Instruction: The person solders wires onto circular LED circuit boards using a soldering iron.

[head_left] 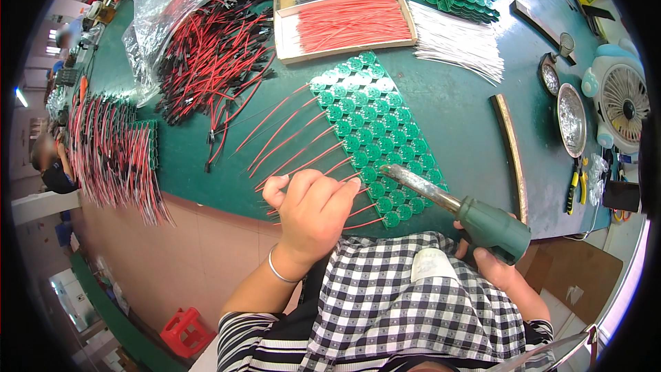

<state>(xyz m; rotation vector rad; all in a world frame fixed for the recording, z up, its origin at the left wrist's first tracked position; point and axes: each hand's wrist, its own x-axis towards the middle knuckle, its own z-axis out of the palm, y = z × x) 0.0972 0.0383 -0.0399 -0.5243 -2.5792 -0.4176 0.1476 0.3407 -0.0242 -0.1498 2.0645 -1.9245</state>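
While R hand (492,269) grips soldering iron (492,229), tip over green board (375,124), L hand (313,200) is nearer, pinched at its L edge, can't tell on what; long axis runs far-L to near-R.

A pale blue fan (628,109) is set on the table (458,110), at right. A red stool (179,319) is seen on the floor (206,248).

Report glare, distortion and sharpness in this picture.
Head view: bright glare toward the upper right of the green table, glints on the clear plastic bag; head view: the table's near edge curves, the corners are black; head view: the left hand and soldering iron look fairly sharp.
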